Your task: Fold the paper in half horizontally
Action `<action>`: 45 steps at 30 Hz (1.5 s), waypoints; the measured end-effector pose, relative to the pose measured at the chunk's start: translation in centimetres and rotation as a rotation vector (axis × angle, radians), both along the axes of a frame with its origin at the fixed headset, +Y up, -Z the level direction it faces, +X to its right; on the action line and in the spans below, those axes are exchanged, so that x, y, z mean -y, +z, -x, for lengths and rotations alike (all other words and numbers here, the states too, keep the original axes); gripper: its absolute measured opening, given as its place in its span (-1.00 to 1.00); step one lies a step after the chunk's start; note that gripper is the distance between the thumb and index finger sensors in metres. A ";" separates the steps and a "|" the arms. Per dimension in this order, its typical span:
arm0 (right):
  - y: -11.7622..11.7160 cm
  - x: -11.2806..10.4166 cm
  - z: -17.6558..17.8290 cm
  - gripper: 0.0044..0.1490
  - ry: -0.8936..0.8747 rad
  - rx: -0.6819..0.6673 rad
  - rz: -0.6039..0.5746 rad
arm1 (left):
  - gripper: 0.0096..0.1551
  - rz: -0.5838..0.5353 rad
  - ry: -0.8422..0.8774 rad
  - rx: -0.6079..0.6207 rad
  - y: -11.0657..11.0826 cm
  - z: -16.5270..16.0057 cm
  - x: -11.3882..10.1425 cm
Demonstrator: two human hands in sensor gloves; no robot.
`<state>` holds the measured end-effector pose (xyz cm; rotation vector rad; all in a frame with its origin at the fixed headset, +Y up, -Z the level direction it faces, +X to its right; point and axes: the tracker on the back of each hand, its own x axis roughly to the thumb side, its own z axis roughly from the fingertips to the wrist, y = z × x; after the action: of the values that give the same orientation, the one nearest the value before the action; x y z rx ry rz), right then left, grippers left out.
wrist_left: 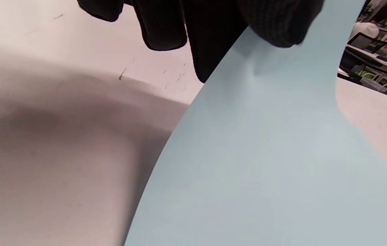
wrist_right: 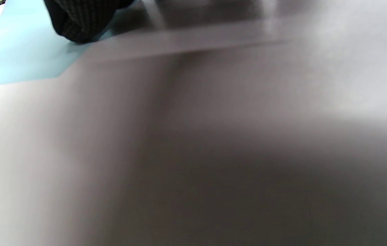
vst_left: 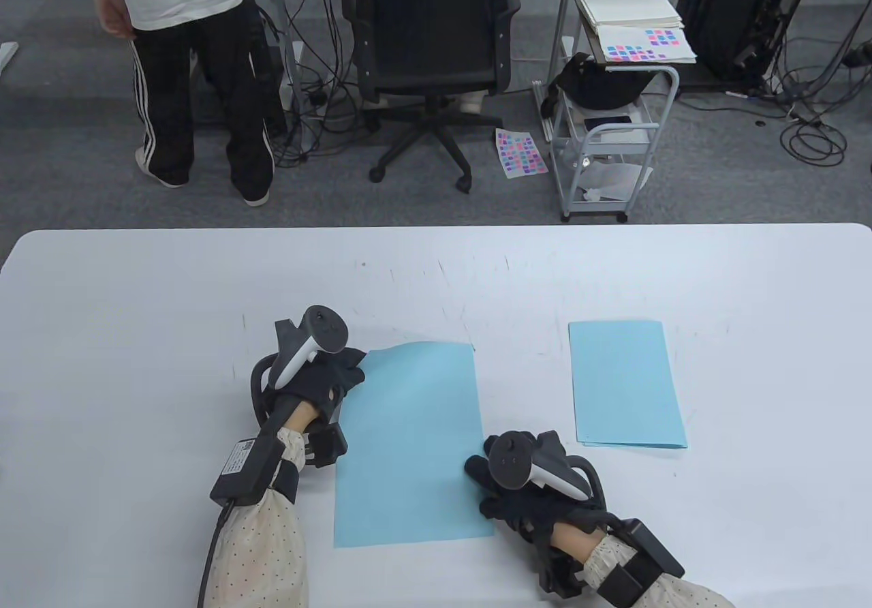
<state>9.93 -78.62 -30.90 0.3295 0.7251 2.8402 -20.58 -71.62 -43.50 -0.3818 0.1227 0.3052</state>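
Left hand: your left hand sits left of centre in the table view, at the far left corner of the blue sheet; in the left wrist view your gloved fingers pinch that corner from above and below, and the paper curves up off the table toward them
Right hand: your right hand lies lower right of centre in the table view, fingers reaching onto the right edge of the sheet; in the right wrist view one fingertip presses on the paper near its edge, at the upper left of that frame; you cannot tell how the other fingers lie
Blue sheet: the blue sheet lies in the lower middle of the table view, long side running away from you, unfolded, mostly flat with only the far left corner lifted
Folded sheets: folded blue sheets lie flat at centre right of the table view, well apart from both of your hands
Table: the white table fills the lower half of the frame, marked with faint dark scratches
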 end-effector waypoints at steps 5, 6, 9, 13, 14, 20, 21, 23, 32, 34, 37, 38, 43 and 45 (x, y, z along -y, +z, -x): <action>0.0 0.1 0.0 -0.15 -0.011 0.038 0.026 | -0.54 -0.028 0.009 0.046 1.9 -0.1 -0.7; 0.0 0.1 0.0 -0.16 -0.011 0.040 0.026 | -0.54 -0.030 0.001 0.055 2.2 -0.1 -0.7; 0.0 0.1 0.0 -0.16 -0.010 0.047 0.026 | -0.54 -0.050 -0.035 0.065 3.3 0.0 -0.6; 0.0 0.1 0.0 -0.16 -0.013 0.054 0.031 | -0.55 -0.053 -0.055 0.087 4.4 0.1 -0.4; 0.0 0.1 0.0 -0.16 -0.014 0.056 0.033 | -0.55 -0.050 -0.053 0.093 4.7 0.2 -0.4; 0.0 0.1 -0.1 -0.16 -0.017 0.063 0.039 | -0.55 -0.013 -0.064 0.144 6.7 0.7 0.4; 0.0 0.1 -0.1 -0.16 -0.018 0.064 0.040 | -0.55 -0.010 -0.067 0.150 7.1 0.7 0.6; 0.0 0.2 -0.1 -0.16 -0.026 0.069 0.046 | -0.55 -0.001 -0.080 0.169 7.9 0.7 1.1; -0.1 0.2 -0.3 -0.16 -0.041 0.081 0.057 | -0.55 0.009 -0.149 0.221 10.2 1.0 2.5; -0.2 0.2 -0.4 -0.16 -0.050 0.087 0.059 | -0.56 0.003 -0.162 0.236 10.6 1.0 2.8; -0.2 0.2 -0.4 -0.16 -0.053 0.088 0.059 | -0.56 0.008 -0.182 0.265 11.2 0.7 3.3; -0.2 0.2 -0.4 -0.16 -0.052 0.088 0.058 | -0.55 0.011 -0.193 0.274 11.3 0.6 3.3; -0.3 0.2 -0.5 -0.16 -0.055 0.085 0.064 | -0.54 0.020 -0.265 0.302 11.9 0.1 3.9; -0.3 0.2 -0.5 -0.16 -0.056 0.085 0.062 | -0.54 0.021 -0.269 0.302 12.1 0.0 4.0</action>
<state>10.40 -78.78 -31.24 0.2141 0.7719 2.7545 -20.62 -75.59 -31.44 -0.4230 -0.1190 -0.0215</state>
